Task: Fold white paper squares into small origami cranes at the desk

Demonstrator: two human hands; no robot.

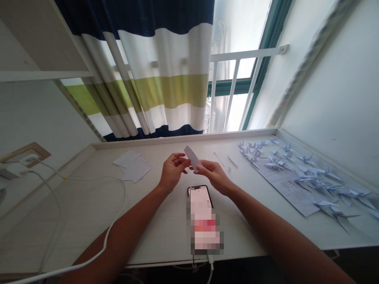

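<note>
A narrow folded piece of white paper (192, 157) is held up above the table, tilted. My left hand (174, 170) pinches its left edge between thumb and fingers. At its lower right end, my right hand (213, 173) grips it with the thumb on top. Below both hands lies a phone (204, 221), its screen lit and partly blurred out, with a white cable (211, 263) at its bottom end. Thin paper strips (233, 162) rest on the table just beyond my right hand.
Several loose paper sheets (137, 170) lie to the left. Many folded paper cranes (321, 173) stand at the right, some on a printed sheet (291, 193). A white cable (126, 193) runs from the wall socket (32, 154) across my left forearm. Curtain (168, 90) and railing (232, 90) are behind the table.
</note>
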